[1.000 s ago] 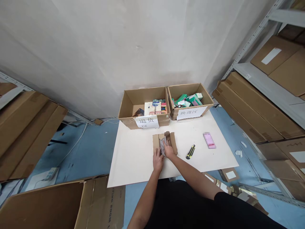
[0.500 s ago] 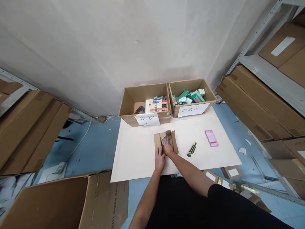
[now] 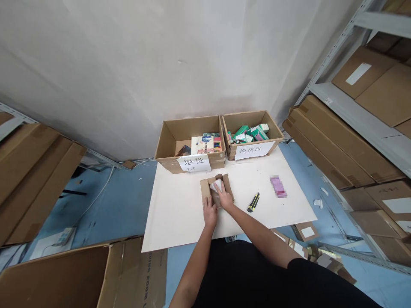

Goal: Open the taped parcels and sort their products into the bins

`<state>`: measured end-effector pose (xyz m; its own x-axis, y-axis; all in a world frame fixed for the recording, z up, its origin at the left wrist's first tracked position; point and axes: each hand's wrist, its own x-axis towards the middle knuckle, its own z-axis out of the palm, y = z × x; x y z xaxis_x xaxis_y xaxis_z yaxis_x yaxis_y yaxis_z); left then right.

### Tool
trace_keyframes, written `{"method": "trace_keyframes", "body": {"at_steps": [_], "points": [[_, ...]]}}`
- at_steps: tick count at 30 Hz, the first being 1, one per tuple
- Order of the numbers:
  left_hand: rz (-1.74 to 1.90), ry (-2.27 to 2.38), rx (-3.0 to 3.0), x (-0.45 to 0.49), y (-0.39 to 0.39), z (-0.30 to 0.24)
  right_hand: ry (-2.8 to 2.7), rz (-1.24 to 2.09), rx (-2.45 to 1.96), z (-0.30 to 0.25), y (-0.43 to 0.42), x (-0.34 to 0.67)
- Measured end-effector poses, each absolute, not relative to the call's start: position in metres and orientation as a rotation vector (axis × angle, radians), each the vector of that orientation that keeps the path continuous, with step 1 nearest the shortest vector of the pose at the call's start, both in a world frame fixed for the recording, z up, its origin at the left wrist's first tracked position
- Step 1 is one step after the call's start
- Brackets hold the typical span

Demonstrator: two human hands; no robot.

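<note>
A small opened cardboard box (image 3: pixel 205 188) lies on the white table (image 3: pixel 173 205) in front of me, its flaps spread. My left hand (image 3: pixel 210 212) grips the near left edge of this box. Inside the box's opening, my right hand (image 3: pixel 225 197) is closed on a small whitish item (image 3: pixel 215 185); its exact kind does not show. A black and yellow utility knife (image 3: pixel 253 202) lies to the right of the box. Farther right is a pink pixelated item (image 3: pixel 278 187).
Two larger cartons stand at the table's back: the left carton (image 3: pixel 170 164) holds boxes and a dark item, the right carton (image 3: pixel 272 147) several green-white boxes. Both carry paper signs. A big open carton (image 3: pixel 105 261) sits lower left. Loaded shelves (image 3: pixel 362 107) flank the table.
The whitish item shows more clearly in my right hand, lifted toward the box's upper left. My left hand stays at the box edge. The whole view has shifted slightly.
</note>
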<state>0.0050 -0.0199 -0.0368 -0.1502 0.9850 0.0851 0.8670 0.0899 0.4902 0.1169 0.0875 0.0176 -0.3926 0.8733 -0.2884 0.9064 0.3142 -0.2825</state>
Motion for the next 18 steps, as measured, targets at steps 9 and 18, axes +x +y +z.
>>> {"method": "trace_keyframes", "body": {"at_steps": [9,18], "points": [[0.512,2.309,1.75,-0.088,-0.046,-0.013,2.856,-0.912,1.997,0.045,0.092,0.151],[0.391,2.33,1.653,-0.175,-0.087,0.025,2.224,-0.993,2.011,-0.039,0.077,0.189]]}}
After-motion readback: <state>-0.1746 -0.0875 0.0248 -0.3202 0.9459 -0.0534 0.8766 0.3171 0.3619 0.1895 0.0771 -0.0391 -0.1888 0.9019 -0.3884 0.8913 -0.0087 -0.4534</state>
